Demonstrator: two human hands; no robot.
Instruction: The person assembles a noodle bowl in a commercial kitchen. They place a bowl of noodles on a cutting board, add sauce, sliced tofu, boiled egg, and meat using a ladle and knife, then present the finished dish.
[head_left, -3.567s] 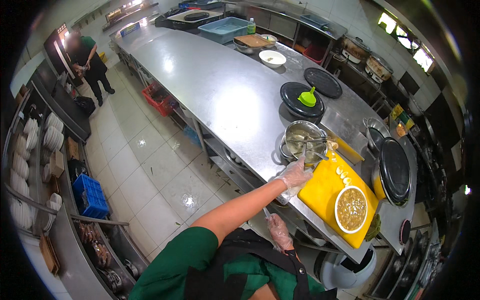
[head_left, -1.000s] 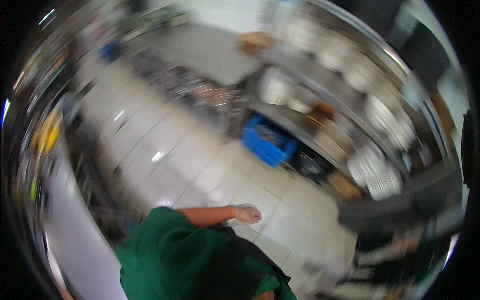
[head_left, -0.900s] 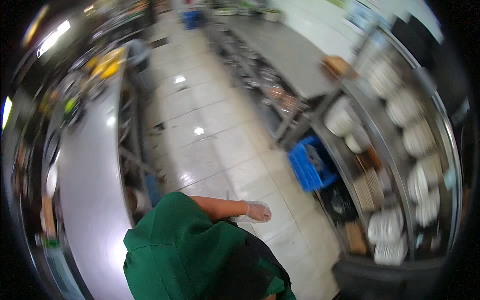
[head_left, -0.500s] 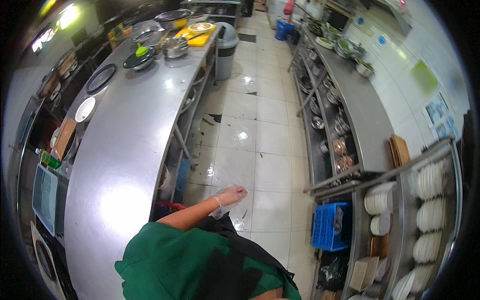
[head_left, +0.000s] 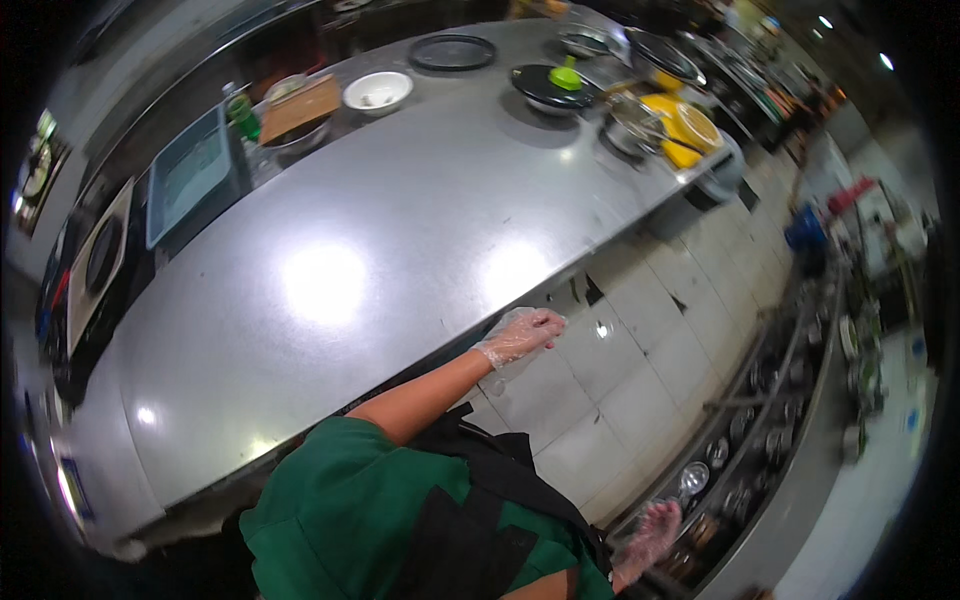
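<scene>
My left hand [head_left: 522, 336], in a loose clear plastic glove, hangs in the air just past the edge of the long steel table [head_left: 400, 210]. Its fingers are loosely bent and a little apart, and nothing shows in them. Lower right, my right hand [head_left: 648, 540] wears the same kind of glove. Its fingers look spread, though somewhat blurred, and no object is in it. Behind it is the steel shelving with metal bowls [head_left: 693, 478]; I see no contact.
Along the table's far side stand a grey-blue tub [head_left: 190, 175], a wooden board [head_left: 302, 108], a white bowl [head_left: 378, 92] and a black round tray [head_left: 452, 52]. A black-lidded pan [head_left: 535, 88], a metal pot [head_left: 632, 130] and a yellow board [head_left: 680, 150] sit farther right. Debris dots the tiled floor [head_left: 640, 370].
My view has swung left, so the steel table now spans most of the picture. My left hand shows near the table edge, and my right hand has come into view at the lower right.
</scene>
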